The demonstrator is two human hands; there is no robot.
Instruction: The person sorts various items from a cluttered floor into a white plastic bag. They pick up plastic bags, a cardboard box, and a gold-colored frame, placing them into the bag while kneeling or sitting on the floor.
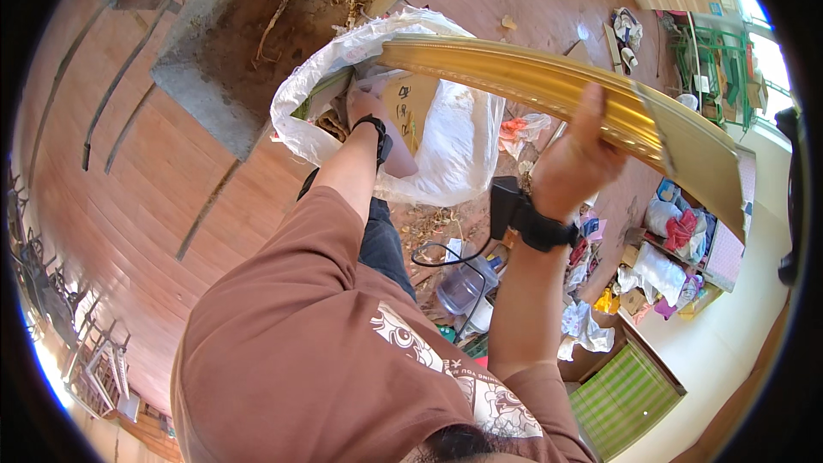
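A long gold molding strip (514,74) slants from the mouth of a white woven sack (456,141) out to the right. My right hand (575,157) grips its near edge towards the outer end, slightly blurred. My left hand (366,106) reaches into the open sack, beside the strip's inner end. Its fingers are partly hidden, so I cannot tell what they hold. A brown cardboard piece (411,106) with writing lies in the sack, next to a pale rolled or curved sheet (397,148) and something green at the left side.
A concrete trough (193,103) with dry plant stalks stands beyond the sack. Dry leaves, a large clear plastic bottle (460,289) and bags litter the floor. Heaped bags and boxes, a green rack (720,71) and a green checked panel (627,392) are at right.
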